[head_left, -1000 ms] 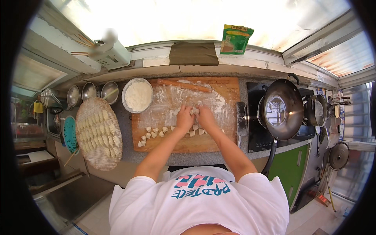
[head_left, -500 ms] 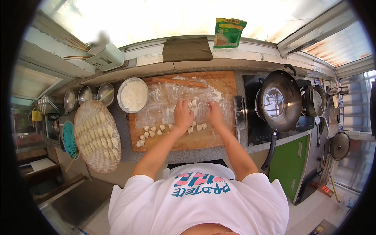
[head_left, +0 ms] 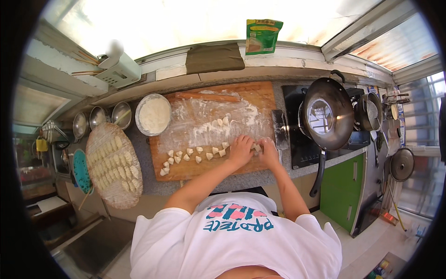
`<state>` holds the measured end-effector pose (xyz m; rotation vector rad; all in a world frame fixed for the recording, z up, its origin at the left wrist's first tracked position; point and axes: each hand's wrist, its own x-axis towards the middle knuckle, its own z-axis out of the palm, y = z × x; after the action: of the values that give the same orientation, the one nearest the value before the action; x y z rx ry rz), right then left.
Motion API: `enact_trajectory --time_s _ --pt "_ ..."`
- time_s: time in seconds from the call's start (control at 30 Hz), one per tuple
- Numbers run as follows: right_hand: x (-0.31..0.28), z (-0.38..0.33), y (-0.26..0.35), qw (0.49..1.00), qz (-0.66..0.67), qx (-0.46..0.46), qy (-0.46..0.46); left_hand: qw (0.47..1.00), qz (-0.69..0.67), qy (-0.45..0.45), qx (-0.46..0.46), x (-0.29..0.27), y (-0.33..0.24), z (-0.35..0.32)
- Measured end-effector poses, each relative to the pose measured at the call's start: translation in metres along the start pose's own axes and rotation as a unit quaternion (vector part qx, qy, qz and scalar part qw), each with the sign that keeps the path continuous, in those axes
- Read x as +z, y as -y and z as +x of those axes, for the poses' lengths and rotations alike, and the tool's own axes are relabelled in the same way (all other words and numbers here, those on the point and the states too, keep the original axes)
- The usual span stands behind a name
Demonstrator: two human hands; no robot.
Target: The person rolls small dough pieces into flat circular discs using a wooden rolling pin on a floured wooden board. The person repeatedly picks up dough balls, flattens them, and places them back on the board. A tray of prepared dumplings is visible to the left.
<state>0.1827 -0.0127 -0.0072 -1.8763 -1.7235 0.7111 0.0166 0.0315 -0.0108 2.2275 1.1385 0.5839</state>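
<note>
Near the right end of the wooden board, my left hand [head_left: 241, 150] and my right hand [head_left: 268, 153] are close together. Pale dough pieces [head_left: 256, 148] show between their fingertips, partly hidden by the fingers. Both hands look closed around this dough. Left of my left hand, a row of small cut dough pieces [head_left: 199, 149] runs along the front of the floured board [head_left: 186, 125]. Two more dough pieces [head_left: 223, 122] lie farther back, in the flour. A rolling pin [head_left: 209, 96] rests across the board's far edge.
At left are a bowl of flour [head_left: 153, 115], a round tray [head_left: 100, 186] bearing rows of dumplings, a teal colander [head_left: 81, 172] and metal bowls [head_left: 121, 115]. A cleaver [head_left: 279, 128] lies at the board's right edge, beside the hob with a wok [head_left: 341, 125].
Both hands have moved nearer to me and rightward, coming together around dough pieces. Two dough pieces that were between them now lie uncovered. The view has shifted slightly.
</note>
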Motion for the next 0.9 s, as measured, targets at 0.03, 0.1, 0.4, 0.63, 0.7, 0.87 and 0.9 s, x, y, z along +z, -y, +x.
enact_trajectory --time_s 0.03,0.1,0.4,0.63,0.7,0.87,0.9 --pt "0.001 -0.001 0.001 1.0 0.003 -0.004 0.005 1.0 -0.009 -0.003 -0.001 0.004 0.001 0.002" --pt "-0.001 -0.001 0.001 1.0 -0.008 -0.008 0.021 1.0 -0.02 -0.017 -0.006 0.008 0.005 0.004" --pt "0.016 0.021 0.017 0.998 -0.027 0.021 0.052 0.965 -0.135 -0.134 -0.181 -0.04 0.043 -0.009" --pt "0.015 0.003 0.026 0.997 -0.036 -0.014 0.067 0.953 -0.093 -0.192 -0.216 -0.054 0.086 -0.02" --pt "0.018 0.005 0.022 0.996 -0.05 -0.032 0.067 0.95 -0.093 -0.196 -0.225 -0.055 0.092 -0.019" --pt "0.026 0.031 0.022 0.995 0.03 0.04 0.084 0.952 -0.068 -0.191 -0.228 -0.063 0.093 -0.014" --pt "0.024 0.041 0.034 0.993 0.067 0.055 0.086 0.953 -0.059 -0.193 -0.228 -0.065 0.094 -0.015"
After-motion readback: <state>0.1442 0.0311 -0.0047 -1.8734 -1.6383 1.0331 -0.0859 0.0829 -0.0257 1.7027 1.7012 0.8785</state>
